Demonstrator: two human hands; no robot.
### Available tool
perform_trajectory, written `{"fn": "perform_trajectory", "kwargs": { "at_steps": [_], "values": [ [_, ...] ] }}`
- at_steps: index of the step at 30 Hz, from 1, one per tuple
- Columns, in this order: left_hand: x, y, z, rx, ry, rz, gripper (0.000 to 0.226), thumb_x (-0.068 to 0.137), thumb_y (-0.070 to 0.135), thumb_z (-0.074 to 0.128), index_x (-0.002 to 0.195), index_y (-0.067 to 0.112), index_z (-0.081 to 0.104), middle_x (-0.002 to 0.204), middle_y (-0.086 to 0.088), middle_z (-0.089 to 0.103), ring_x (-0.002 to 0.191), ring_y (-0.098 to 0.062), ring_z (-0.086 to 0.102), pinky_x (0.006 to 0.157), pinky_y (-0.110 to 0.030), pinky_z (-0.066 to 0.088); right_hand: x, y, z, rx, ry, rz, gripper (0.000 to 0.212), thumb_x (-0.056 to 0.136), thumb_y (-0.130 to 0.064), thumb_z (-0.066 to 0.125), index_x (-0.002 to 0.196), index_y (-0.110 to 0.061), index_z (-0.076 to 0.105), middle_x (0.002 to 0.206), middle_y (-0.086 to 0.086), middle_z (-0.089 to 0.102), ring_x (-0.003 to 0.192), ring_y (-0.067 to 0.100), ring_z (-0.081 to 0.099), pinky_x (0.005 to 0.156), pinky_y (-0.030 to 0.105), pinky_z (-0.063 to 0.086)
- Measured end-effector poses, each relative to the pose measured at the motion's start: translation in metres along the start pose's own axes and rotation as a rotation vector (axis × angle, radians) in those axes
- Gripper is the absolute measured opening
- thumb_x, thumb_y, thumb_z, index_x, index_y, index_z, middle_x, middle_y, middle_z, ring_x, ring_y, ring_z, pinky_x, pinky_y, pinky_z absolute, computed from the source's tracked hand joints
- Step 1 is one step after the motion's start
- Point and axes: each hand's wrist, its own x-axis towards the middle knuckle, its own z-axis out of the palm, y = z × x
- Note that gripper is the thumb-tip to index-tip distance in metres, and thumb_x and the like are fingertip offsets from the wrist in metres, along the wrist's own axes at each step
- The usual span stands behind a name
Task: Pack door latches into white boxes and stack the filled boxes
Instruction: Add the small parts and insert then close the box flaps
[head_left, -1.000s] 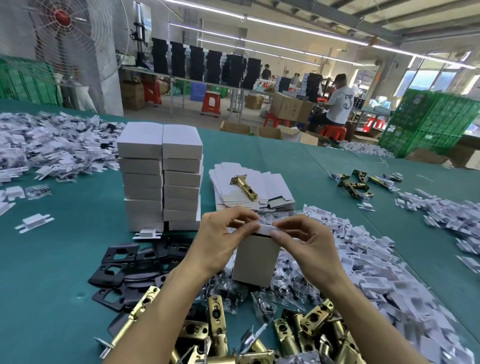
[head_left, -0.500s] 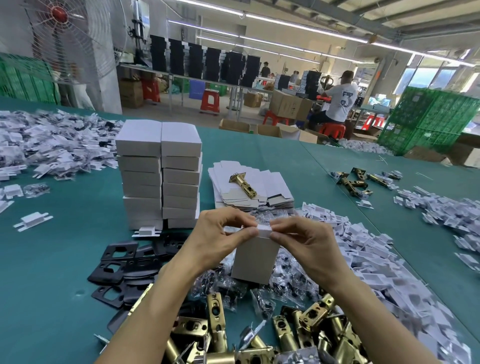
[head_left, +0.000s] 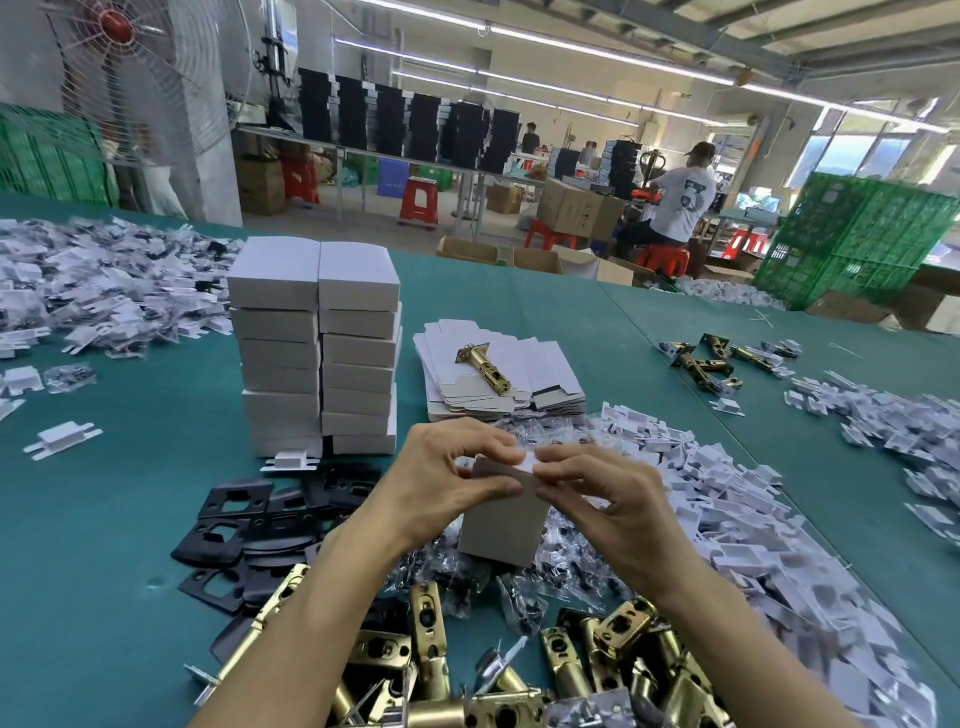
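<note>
A small white box (head_left: 503, 530) stands upright above the table in front of me. My left hand (head_left: 441, 486) grips its top left, thumb on the front face. My right hand (head_left: 602, 499) pinches the top flap from the right. What the box holds is hidden. Two side-by-side stacks of filled white boxes (head_left: 317, 348) rise behind my left hand. Brass door latches (head_left: 519, 670) lie heaped at the near edge. One brass latch (head_left: 483, 366) rests on a pile of flat box blanks (head_left: 498, 379).
Black strike plates (head_left: 249, 530) lie left of my forearm, with small plastic bags (head_left: 566, 566) under the box. White plastic parts (head_left: 779, 525) cover the right side and the far left (head_left: 93, 291). More latches (head_left: 722, 358) lie far right. A seated person (head_left: 675, 202) works beyond the table.
The box has stayed in place between my hands. My fingers have pressed the top flap down and closer together over the box top.
</note>
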Motion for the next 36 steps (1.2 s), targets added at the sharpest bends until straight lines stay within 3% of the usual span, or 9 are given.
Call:
{"fn": "perform_trajectory", "kwargs": {
  "at_steps": [6, 9, 13, 18, 23, 28, 31, 33, 36],
  "values": [
    [0.001, -0.001, 0.0, -0.018, -0.016, 0.0, 0.014, 0.078, 0.006, 0.082, 0.091, 0.009, 0.08, 0.104, 0.008, 0.071, 0.101, -0.003, 0.067, 0.081, -0.018, 0.057, -0.005, 0.0, 0.011, 0.104, -0.065, 0.134, 0.036, 0.088, -0.013, 0.071, 0.115, -0.037, 0.068, 0.127, -0.015, 0.056, 0.108, 0.002, 0.063, 0.082, 0.015, 0.054],
    [0.001, -0.002, 0.001, 0.032, 0.002, 0.025, 0.011, 0.082, 0.01, 0.079, 0.093, 0.009, 0.08, 0.104, 0.009, 0.07, 0.102, -0.002, 0.066, 0.083, -0.018, 0.056, -0.005, -0.001, 0.013, 0.175, -0.059, 0.217, 0.036, 0.088, -0.015, 0.071, 0.113, -0.041, 0.067, 0.126, -0.021, 0.056, 0.103, 0.004, 0.065, 0.08, 0.021, 0.057],
    [0.001, -0.001, 0.004, 0.062, 0.022, 0.033, 0.011, 0.083, 0.014, 0.079, 0.093, 0.011, 0.081, 0.105, 0.009, 0.069, 0.104, 0.0, 0.064, 0.085, -0.024, 0.058, -0.002, -0.004, 0.013, 0.238, -0.024, 0.291, 0.029, 0.087, -0.011, 0.073, 0.101, -0.037, 0.072, 0.118, -0.021, 0.062, 0.099, 0.009, 0.068, 0.079, 0.033, 0.061],
    [-0.001, -0.001, 0.006, 0.055, 0.045, -0.029, 0.008, 0.082, 0.017, 0.081, 0.09, 0.02, 0.079, 0.107, 0.014, 0.067, 0.103, 0.003, 0.063, 0.085, -0.023, 0.058, 0.001, -0.009, 0.012, 0.31, 0.01, 0.319, 0.031, 0.084, -0.001, 0.073, 0.094, -0.03, 0.076, 0.109, -0.018, 0.068, 0.098, 0.014, 0.07, 0.079, 0.031, 0.06],
    [0.002, 0.009, -0.002, 0.024, 0.026, -0.236, 0.046, 0.082, 0.039, 0.079, 0.119, 0.045, 0.052, 0.122, 0.018, 0.059, 0.101, 0.0, 0.064, 0.08, -0.029, 0.06, 0.011, -0.015, 0.004, 0.57, 0.191, 0.496, 0.024, 0.084, -0.002, 0.07, 0.102, -0.018, 0.071, 0.103, 0.0, 0.074, 0.09, 0.025, 0.074, 0.068, 0.039, 0.062],
    [0.004, 0.033, 0.001, -0.171, 0.07, -0.395, 0.043, 0.091, 0.051, 0.063, 0.126, 0.04, 0.041, 0.112, -0.004, 0.06, 0.072, -0.012, 0.072, 0.051, -0.029, 0.059, 0.033, -0.027, -0.009, 0.929, 0.428, 0.721, 0.03, 0.079, -0.014, 0.071, 0.108, -0.012, 0.067, 0.101, 0.013, 0.071, 0.081, 0.029, 0.073, 0.063, 0.038, 0.06],
    [0.006, 0.05, 0.011, -0.354, 0.188, -0.352, 0.041, 0.096, 0.04, 0.062, 0.12, 0.046, 0.03, 0.103, -0.014, 0.06, 0.052, -0.029, 0.066, 0.043, -0.032, 0.053, 0.044, -0.036, -0.007, 1.041, 0.424, 0.776, 0.02, 0.089, -0.008, 0.067, 0.108, -0.012, 0.067, 0.102, 0.016, 0.071, 0.079, 0.031, 0.073, 0.063, 0.038, 0.06],
    [0.006, 0.056, 0.016, -0.318, 0.291, -0.275, 0.049, 0.095, 0.035, 0.065, 0.118, 0.049, 0.024, 0.099, -0.014, 0.06, 0.045, -0.027, 0.06, 0.042, -0.03, 0.051, 0.054, -0.042, -0.004, 1.092, 0.421, 0.777, 0.02, 0.091, -0.007, 0.066, 0.11, -0.011, 0.067, 0.101, 0.017, 0.07, 0.076, 0.029, 0.073, 0.064, 0.038, 0.06],
    [0.01, 0.059, 0.017, -0.239, 0.413, -0.182, 0.048, 0.096, 0.028, 0.063, 0.115, 0.04, 0.022, 0.11, -0.011, 0.058, 0.061, -0.021, 0.057, 0.047, -0.028, 0.045, 0.074, -0.051, -0.002, 1.076, 0.392, 0.751, 0.019, 0.094, -0.01, 0.063, 0.112, -0.014, 0.066, 0.11, 0.017, 0.068, 0.072, 0.024, 0.071, 0.063, 0.033, 0.06]
  ]
}}
